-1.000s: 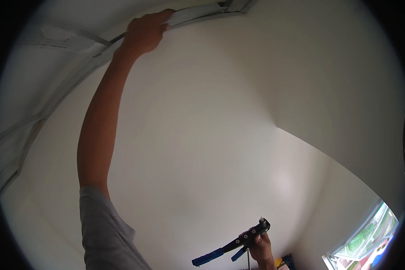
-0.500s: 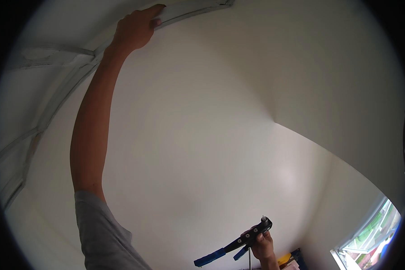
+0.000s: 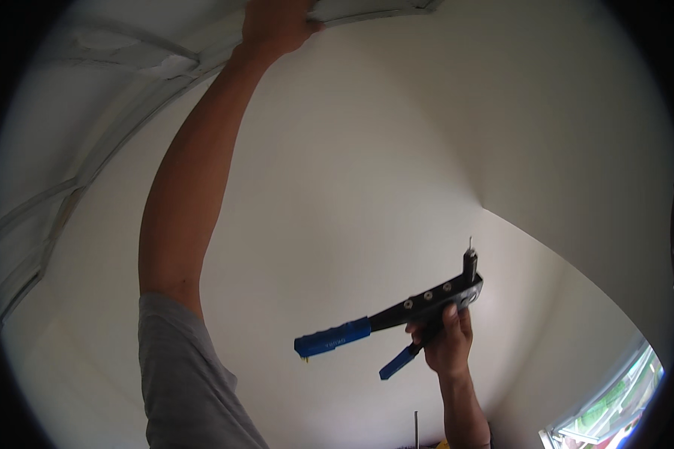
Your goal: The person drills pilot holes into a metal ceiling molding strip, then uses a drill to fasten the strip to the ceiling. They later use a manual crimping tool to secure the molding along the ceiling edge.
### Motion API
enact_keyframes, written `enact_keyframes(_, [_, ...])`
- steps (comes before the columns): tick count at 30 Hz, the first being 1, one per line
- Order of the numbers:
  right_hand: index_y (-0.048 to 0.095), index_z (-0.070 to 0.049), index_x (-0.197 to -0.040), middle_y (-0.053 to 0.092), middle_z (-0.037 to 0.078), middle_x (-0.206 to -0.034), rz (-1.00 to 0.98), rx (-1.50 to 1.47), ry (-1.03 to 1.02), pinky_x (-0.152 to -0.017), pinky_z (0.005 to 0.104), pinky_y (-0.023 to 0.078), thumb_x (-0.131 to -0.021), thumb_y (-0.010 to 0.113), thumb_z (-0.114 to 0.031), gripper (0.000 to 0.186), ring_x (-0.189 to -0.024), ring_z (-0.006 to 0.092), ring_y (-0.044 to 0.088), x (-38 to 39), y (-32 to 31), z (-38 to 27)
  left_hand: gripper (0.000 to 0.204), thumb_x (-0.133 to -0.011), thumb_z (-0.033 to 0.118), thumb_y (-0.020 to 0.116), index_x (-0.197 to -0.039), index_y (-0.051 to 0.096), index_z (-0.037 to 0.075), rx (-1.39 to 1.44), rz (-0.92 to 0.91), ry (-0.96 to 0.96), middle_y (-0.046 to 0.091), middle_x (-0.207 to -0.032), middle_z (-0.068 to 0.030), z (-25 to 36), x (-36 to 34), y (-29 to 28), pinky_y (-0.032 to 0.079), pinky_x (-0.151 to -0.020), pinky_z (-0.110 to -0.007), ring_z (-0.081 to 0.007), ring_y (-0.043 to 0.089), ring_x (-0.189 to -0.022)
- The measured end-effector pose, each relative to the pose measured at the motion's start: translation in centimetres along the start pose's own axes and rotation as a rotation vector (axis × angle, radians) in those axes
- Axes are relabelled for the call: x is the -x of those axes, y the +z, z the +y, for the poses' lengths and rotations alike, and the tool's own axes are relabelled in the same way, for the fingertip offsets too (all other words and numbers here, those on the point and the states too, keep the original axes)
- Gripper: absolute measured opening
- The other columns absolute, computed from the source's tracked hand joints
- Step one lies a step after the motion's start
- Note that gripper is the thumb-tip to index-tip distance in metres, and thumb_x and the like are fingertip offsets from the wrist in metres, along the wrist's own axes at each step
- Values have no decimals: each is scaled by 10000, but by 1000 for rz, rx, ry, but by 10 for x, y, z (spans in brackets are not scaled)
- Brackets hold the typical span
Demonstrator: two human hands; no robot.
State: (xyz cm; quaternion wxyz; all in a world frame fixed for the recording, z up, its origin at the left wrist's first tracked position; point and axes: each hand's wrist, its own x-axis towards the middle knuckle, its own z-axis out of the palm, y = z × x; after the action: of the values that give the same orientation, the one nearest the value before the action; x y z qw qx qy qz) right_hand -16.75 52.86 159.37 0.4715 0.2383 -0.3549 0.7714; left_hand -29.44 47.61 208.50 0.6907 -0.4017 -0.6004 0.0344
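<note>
The hand riveter [image 3: 423, 302] is located right of centre in the lower half of the view, held up in front of the pale wall [image 3: 329, 179]. The right hand [image 3: 449, 348] supports it from below; the forearm enters from the lower edge. The right fingers [image 3: 451, 316] are clenched around the black body, close to its head end.

The nosepiece [image 3: 469, 264] points upward, and a thin metal pin [image 3: 470, 243] projects from its tip. The long handle, fitted with a blue grip sleeve [image 3: 332, 339], extends to the left and slopes slightly downward. The short handle, with a smaller blue grip [image 3: 397, 363], hangs below it at a steeper angle. The two handles are spread apart.

The left hand [image 3: 277, 28] is raised to the grey frame [image 3: 374, 9] at the top edge, with its thumb side against the lower edge of that frame. The upper part of the hand is cut off by the view; whether the left fingers grasp the frame or only rest on it cannot be determined. The left arm is extended upward from a grey sleeve [image 3: 183, 374].

A slim upright rod [image 3: 416, 430] stands at the lower edge, left of the right forearm. A window [image 3: 610, 404] is at lower right.
</note>
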Motion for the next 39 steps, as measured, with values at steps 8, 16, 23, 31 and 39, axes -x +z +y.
enact_keyframes(8, [489, -21, -1221, 718, 205, -942, -25, 7, -110, -479, 293, 544, -1091, 484, -355, 359, -665, 254, 720, -25, 37, -38, 441, -864, 383, 778, -1175, 716, 76, 137, -38, 31, 740, -1096, -165, 18, 21, -10, 536, -890, -494, -356, 699, -1054])
enact_keyframes(16, [449, -14, -1236, 699, 210, -937, 36, 154, -74, -470, 298, 525, -1080, 526, -329, 360, -615, 247, 696, -38, 30, -15, 372, -873, 333, 760, -1116, 732, 53, 138, -77, 6, 732, -1129, -190, 12, 12, 3, 542, -928, -477, -364, 698, -1071])
enact_keyframes(23, [440, -46, -1221, 673, 126, -872, 79, 109, -94, -468, 284, 491, -1082, 519, -378, 368, -590, 229, 686, -60, 46, -39, 433, -880, 312, 760, -1215, 700, 46, 132, -64, 94, 718, -1179, -192, 26, 26, -31, 531, -964, -486, -360, 680, -1115])
enact_keyframes(31, [562, -55, -1265, 734, 165, -1056, 1, 173, -267, -557, 241, 493, -1067, 567, -378, 378, -664, 175, 686, -68, 90, -72, 448, -897, 286, 751, -1253, 675, 24, 79, -107, 36, 720, -1174, -194, 37, 102, -118, 532, -948, -469, -366, 680, -1095])
enact_keyframes(39, [540, -53, -1194, 732, 159, -1002, -31, 112, -137, -553, 234, 429, -1068, 559, -268, 250, -656, 115, 498, -91, 79, -61, 459, -867, 295, 745, -1222, 679, 11, 103, -92, 148, 717, -1139, -224, 57, 166, -105, 536, -923, -484, -395, 681, -1061])
